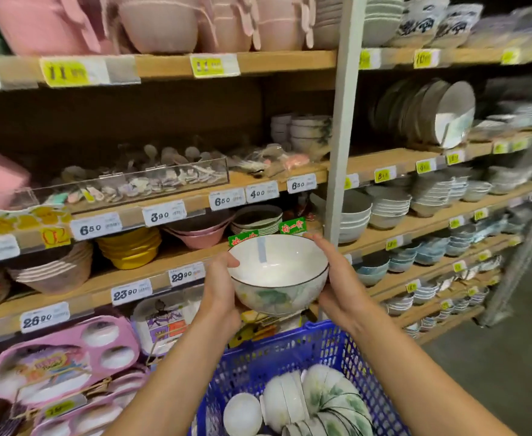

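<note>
Held up in mid-air before the shelves, between both hands: a white bowl [279, 272] with a thin dark rim and a faint green pattern outside, mouth tilted toward the camera. Above the far rim of a blue basket [293, 344], touching nothing but the hands.

Against its left wall, the left hand [220, 291], thumb hooked over the rim. The other fingers are tucked behind and under the bowl, mostly hidden, so cannot tell how far spread. Against its right wall, the right hand [337, 284], fingers [316, 243] pressed together and curved along the wall up to the far rim.

Down in the basket, a row of stacked bowls [324, 401] lying on their sides, same green pattern.

Behind, wooden shelves [176, 66] edged with price tags [164, 213]. On the shelf level with the hands, a stack of yellow dishes [131, 250] and just right of it a pink dish [200, 236]. Lower left, pink divided trays [60, 366] standing on edge.
</note>
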The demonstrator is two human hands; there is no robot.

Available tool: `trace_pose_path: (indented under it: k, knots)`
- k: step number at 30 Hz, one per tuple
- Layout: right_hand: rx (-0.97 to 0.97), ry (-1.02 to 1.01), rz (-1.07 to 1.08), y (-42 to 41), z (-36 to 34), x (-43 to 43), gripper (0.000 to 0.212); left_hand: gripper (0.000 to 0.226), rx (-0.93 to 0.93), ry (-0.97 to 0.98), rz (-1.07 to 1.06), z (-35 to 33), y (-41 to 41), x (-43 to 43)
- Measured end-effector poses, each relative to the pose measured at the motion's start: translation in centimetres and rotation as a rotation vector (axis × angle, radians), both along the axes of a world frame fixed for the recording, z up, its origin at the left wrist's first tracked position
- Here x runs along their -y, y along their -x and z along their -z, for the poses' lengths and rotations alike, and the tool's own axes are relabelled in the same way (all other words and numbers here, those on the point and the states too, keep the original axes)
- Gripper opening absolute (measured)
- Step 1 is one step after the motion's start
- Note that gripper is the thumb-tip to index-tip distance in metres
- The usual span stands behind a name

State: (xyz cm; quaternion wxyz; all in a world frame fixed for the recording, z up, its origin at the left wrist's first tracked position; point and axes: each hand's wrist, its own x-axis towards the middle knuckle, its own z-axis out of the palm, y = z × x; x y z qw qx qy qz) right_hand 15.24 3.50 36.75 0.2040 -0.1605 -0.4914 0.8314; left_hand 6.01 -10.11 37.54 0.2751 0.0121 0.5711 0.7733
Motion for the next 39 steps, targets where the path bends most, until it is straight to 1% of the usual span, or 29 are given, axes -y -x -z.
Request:
trace_pose_path:
  k: [3,6,9,15,17,20,25,31,36,39]
  knots:
    - [-0.077,0.003,0.179,-2.4,-1.1,-1.5,0.031,0.037,-0.027,-0.031,0.031,-1.1,-2.2,-3.3]
    - [-0.095,0.034,0.301,-5.5,-1.7,-4.6,0.032,0.025,-0.053,-0.012,0.061,-2.0,-5.0,-7.2]
    - [-0.083,0.043,0.356,-9.6,-2.5,-9.2,0.035,0.02,-0.056,-0.003,0.106,-2.8,-8.8,-12.1]
    - [-0.022,0.027,0.402,-17.4,-3.6,-18.9,0.025,0.023,-0.045,-0.038,0.2,-3.3,-15.4,-22.3]
    - [-0.015,0.001,0.416,-19.3,-4.2,-21.7,0.03,0.019,-0.047,-0.062,0.222,-3.5,-17.2,-25.2]
    - [0.016,0.004,0.445,-21.1,-4.8,-25.3,0.035,0.021,-0.047,-0.072,0.242,-4.0,-19.0,-28.8]
    - [0.019,0.034,0.462,-21.5,-5.6,-30.0,0.027,0.022,-0.071,-0.034,0.239,-5.0,-19.5,-33.5]
    - [0.03,0.057,0.457,-19.1,-5.9,-34.6,0.028,0.024,-0.097,-0.011,0.217,-5.6,-17.1,-37.8]
    - [-0.026,0.025,0.419,-15.9,-6.1,-38.8,0.02,0.028,-0.125,-0.051,0.199,-5.7,-13.9,-41.2]
    - [-0.021,-0.002,0.404,-14.0,-6.6,-40.8,0.024,0.023,-0.153,-0.081,0.186,-5.9,-12.1,-42.9]
